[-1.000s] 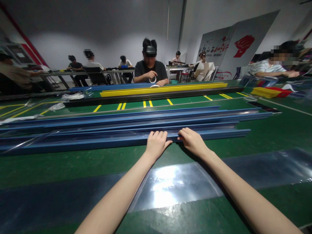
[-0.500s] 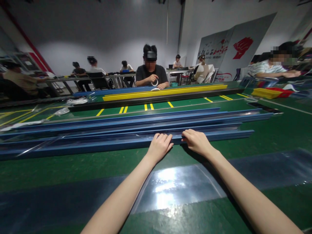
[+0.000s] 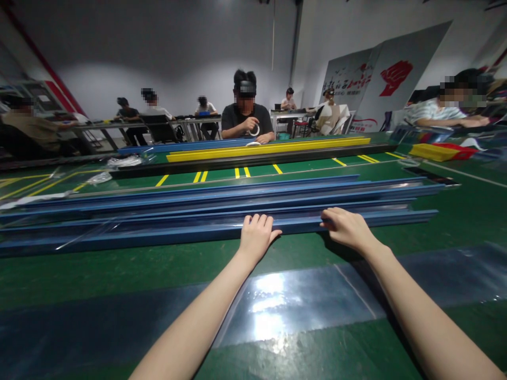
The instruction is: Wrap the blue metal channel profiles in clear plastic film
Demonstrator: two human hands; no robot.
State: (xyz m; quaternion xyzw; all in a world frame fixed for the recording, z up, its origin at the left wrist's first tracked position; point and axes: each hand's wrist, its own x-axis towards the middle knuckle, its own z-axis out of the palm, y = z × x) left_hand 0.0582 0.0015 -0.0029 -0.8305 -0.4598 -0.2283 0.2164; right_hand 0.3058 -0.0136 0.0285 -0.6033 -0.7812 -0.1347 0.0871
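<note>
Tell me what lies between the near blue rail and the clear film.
In the head view, green table lies between the near blue rail and the clear film; the left forearm and right forearm cross above it.

This looks like a workshop or assembly hall, judging by the long green worktable marked with yellow stripes, the blue channels and yellow bar laid along it, people seated at long benches behind, and a display board (red fist and all).
</note>
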